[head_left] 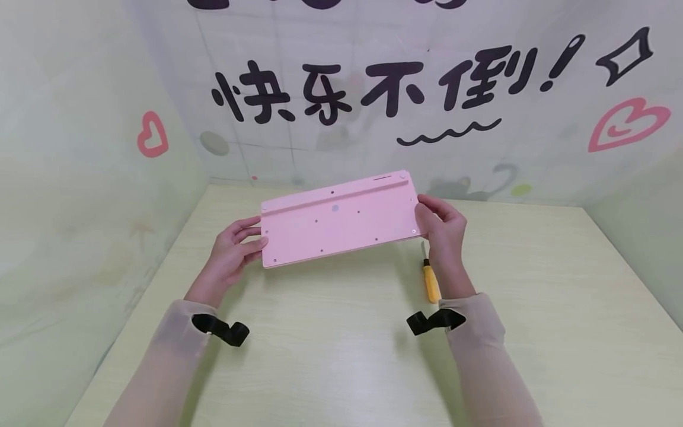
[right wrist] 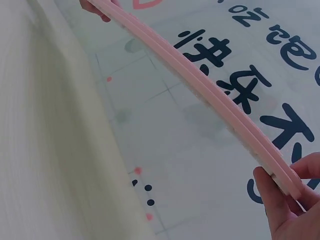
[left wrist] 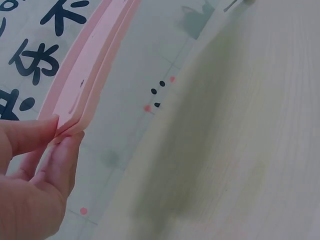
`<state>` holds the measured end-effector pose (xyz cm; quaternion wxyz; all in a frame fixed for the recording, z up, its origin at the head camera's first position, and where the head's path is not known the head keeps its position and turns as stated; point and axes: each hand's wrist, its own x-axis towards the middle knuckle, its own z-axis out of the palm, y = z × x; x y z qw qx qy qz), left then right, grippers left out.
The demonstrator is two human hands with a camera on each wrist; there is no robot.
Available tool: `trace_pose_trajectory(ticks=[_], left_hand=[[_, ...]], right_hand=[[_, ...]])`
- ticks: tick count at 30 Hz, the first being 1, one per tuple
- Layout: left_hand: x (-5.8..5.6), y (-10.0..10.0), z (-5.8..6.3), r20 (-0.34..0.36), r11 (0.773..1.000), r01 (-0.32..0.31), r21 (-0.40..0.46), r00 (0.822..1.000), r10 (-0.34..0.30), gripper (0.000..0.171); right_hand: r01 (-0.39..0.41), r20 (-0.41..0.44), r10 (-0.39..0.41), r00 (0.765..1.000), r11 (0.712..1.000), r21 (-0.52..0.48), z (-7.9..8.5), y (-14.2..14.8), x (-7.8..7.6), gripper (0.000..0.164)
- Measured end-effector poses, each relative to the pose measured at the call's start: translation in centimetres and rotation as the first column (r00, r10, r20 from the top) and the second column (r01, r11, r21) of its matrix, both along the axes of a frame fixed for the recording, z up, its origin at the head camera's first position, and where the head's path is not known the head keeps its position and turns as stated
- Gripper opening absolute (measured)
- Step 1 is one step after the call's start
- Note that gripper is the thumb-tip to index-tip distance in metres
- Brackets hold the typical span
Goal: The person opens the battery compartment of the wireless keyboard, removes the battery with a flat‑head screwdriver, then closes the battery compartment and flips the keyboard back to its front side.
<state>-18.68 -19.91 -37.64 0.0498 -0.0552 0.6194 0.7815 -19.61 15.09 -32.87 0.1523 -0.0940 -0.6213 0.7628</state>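
Observation:
A pink keyboard (head_left: 341,222) is held up above the table, its underside with small screws and a long raised ridge facing the head camera. Its right end is higher than its left in that view. My left hand (head_left: 235,249) pinches the left end between thumb and fingers; the left wrist view shows the thumb (left wrist: 30,134) at the keyboard's corner (left wrist: 70,117). At the opposite end, my right hand (head_left: 444,231) grips the edge with its thumb on the underside. From the right wrist, the keyboard (right wrist: 210,95) appears edge-on, its key side turned away.
A screwdriver (head_left: 431,283) with a yellow handle lies on the pale wooden table (head_left: 331,356), beside the right wrist. Behind the table hangs a light backdrop (head_left: 341,148) with black lettering and pink hearts. Black camera mounts (head_left: 226,331) are strapped at both wrists.

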Motion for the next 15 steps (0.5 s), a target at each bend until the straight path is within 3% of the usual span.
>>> trace_pose_trajectory(ticks=[4,7,12,15], left_hand=[[-0.2,-0.6,-0.1,-0.001,0.999,0.013,-0.051,1.0,-0.013,0.049],[-0.3,-0.9,-0.1,-0.005,0.996,0.029,-0.082,1.0,-0.03,0.052],[-0.6,-1.2,0.0,-0.007,0.992,0.051,-0.118,0.999,-0.052,0.052],[-0.6,-1.3,0.0,-0.001,0.988,0.061,-0.142,0.998,-0.062,0.052]], right_hand=[[-0.074,0.078,0.068,0.995,0.994,0.079,-0.3,0.6,-0.1,0.03],[-0.151,0.136,0.129,0.982,0.974,0.168,-0.7,1.3,-0.1,0.034],[-0.294,0.237,0.224,0.945,0.9,0.321,-1.3,2.3,-0.2,0.038],[-0.377,0.298,0.28,0.913,0.858,0.349,-1.7,2.8,-0.1,0.041]])
